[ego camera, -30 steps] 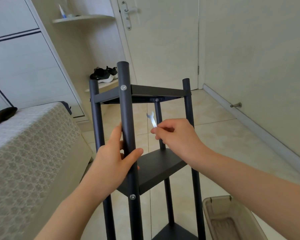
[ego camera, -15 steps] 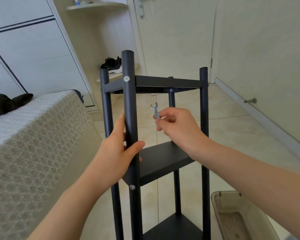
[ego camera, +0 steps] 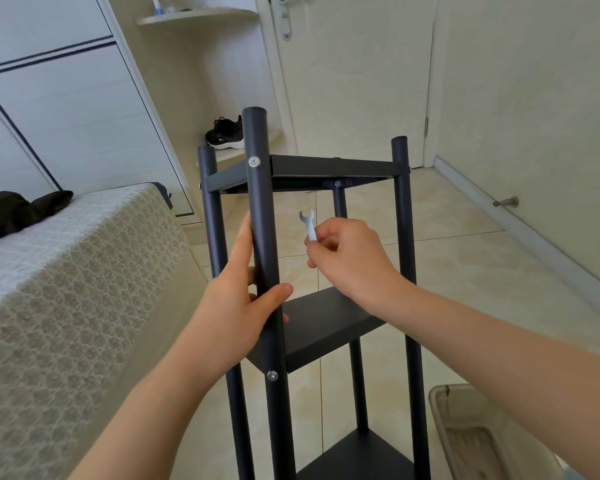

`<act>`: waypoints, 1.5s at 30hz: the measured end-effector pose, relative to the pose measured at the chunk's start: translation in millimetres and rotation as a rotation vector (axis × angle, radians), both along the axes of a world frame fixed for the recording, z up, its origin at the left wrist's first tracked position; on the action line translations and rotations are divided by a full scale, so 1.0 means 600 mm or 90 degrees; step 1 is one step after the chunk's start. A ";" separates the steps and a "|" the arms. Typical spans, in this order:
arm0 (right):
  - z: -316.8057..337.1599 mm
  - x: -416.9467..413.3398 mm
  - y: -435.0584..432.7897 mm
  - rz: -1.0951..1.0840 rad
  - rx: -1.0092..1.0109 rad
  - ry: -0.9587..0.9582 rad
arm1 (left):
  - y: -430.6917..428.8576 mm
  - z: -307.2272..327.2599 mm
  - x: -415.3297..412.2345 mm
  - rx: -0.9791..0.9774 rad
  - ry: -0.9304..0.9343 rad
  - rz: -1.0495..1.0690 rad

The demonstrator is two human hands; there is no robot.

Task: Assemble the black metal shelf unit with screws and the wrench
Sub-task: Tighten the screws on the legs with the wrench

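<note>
Open gap between front post [ego camera: 262,202] and right post [ego camera: 403,202].

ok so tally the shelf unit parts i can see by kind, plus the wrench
posts: 4
shelf boards: 3
screw heads in plain sight: 3
wrench: 1
total: 11

1 shelf unit [ego camera: 326,323]: 4 posts [ego camera: 261,209], 3 shelves [ego camera: 329,166], 3 screws [ego camera: 254,162] seen. 1 wrench [ego camera: 308,223] betw. unit's posts. 2 hands at unit: left hand [ego camera: 234,306], right hand [ego camera: 352,259]. 1 bed [ego camera: 66,271] left of unit, 1 bin [ego camera: 465,431] right of its base, 1 door [ego camera: 354,81] + 1 shoe [ego camera: 224,134] behind it.
</note>
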State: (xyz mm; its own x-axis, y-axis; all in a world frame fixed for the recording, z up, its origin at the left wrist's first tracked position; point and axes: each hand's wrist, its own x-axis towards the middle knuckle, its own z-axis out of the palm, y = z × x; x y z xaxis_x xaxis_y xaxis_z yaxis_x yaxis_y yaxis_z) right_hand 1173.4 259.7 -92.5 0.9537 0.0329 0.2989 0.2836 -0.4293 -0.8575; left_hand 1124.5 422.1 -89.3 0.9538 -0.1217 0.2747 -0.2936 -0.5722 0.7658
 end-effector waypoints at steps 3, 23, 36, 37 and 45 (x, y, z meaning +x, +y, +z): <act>0.002 0.004 0.004 0.002 -0.009 -0.013 | 0.001 0.003 -0.001 0.000 -0.004 0.001; 0.036 0.011 -0.007 -0.024 0.137 -0.032 | -0.022 0.008 -0.007 0.045 -0.008 -0.006; 0.041 0.008 -0.010 -0.028 0.144 -0.049 | -0.034 0.006 -0.007 0.053 -0.010 -0.007; 0.042 0.007 -0.010 -0.027 0.146 -0.051 | -0.033 0.006 -0.007 0.052 -0.009 -0.006; 0.050 0.008 -0.005 -0.019 0.154 -0.067 | -0.025 0.008 -0.010 0.040 0.002 -0.009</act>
